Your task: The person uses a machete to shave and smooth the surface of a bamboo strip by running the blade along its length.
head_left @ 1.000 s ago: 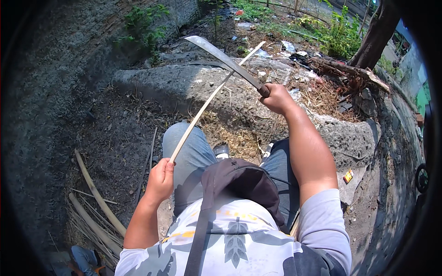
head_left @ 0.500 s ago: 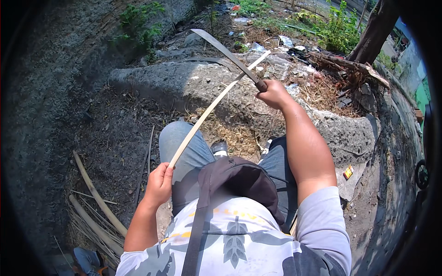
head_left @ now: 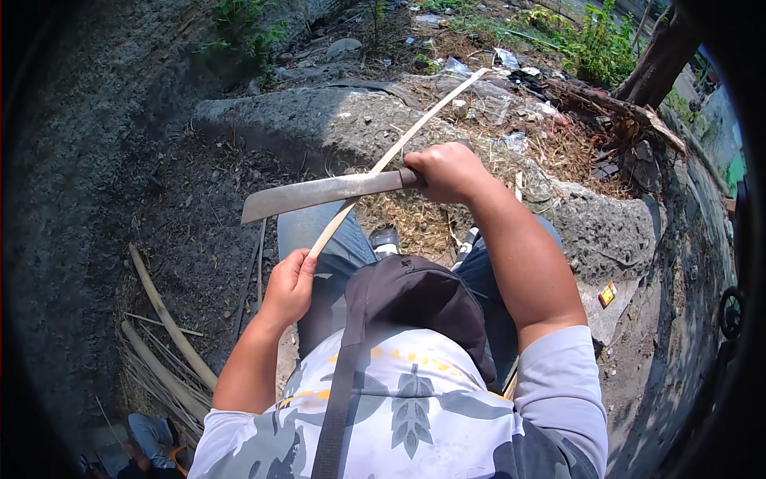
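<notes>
My left hand (head_left: 290, 289) is closed round the lower end of a long, pale, flat strip (head_left: 396, 147), perhaps split wood or bamboo. The strip slants up and away to the right over my knees, its far end above the stone ledge. In my right hand (head_left: 448, 171) I grip the dark handle of a machete (head_left: 315, 194). The broad, worn blade points left and lies across the strip, a little beyond my left hand. A black bag (head_left: 423, 299) rests on my lap.
A long stone slab (head_left: 279, 128) lies in front of my feet, strewn with straw and litter. Several long curved stalks (head_left: 171, 315) lie at my left. Another person's leg (head_left: 152, 439) shows at the lower left. A yellow-red packet (head_left: 608, 294) is on the ground at right.
The machete has swung from pointing up and away to pointing left, and its blade has come down along the strip toward my left hand. My left hand has risen slightly, still holding the strip.
</notes>
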A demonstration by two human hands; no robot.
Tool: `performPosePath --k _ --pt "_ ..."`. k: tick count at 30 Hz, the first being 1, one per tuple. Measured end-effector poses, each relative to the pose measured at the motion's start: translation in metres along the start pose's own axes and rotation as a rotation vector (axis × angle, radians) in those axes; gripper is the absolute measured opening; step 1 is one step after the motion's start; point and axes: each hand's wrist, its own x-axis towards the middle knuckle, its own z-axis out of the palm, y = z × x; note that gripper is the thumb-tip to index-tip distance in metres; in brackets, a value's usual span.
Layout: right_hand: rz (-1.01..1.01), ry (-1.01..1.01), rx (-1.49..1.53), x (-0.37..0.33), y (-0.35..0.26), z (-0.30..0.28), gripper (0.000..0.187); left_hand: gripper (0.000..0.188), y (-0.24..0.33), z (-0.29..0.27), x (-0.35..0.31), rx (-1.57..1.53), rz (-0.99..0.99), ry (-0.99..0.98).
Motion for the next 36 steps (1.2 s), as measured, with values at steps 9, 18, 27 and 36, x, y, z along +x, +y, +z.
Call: performPosePath --k 9,18,27,36 --pt "0.243 0.011 0.478 -0.004 0.04 -0.002 0.027 0.032 0.007 -0.007 -0.003 -0.078 -0.098 -0.005" --pt "-0.007 0.079 0.244 0.004 0.002 -0.004 0.021 0.036 0.001 -0.001 0.002 -0.091 -0.082 0.074" --pt "0.135 0.001 0.125 0.005 0.022 -0.003 0.026 0.034 0.009 -0.008 0.016 0.065 0.068 0.069" --pt "0.021 0.073 0.204 0.006 -0.006 -0.005 0.021 0.033 0.021 -0.001 0.028 0.064 0.075 0.139"
